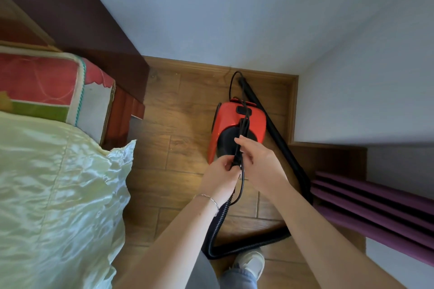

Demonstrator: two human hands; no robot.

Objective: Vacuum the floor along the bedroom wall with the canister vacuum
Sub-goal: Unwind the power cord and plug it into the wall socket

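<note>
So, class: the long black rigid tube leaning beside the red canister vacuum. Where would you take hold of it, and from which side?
Grip the black tube along its middle, free stretch, coming from above. It lies at a slant, with the red vacuum on one side and the wall close on the other, so the top is likely the only open side. Both hands are busy with the bundled cord.

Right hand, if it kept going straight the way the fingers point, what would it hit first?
The right hand points up-left and already touches the bundled black power cord. Past that, it would probably meet the red canister vacuum just behind, though depth is unclear.
</note>
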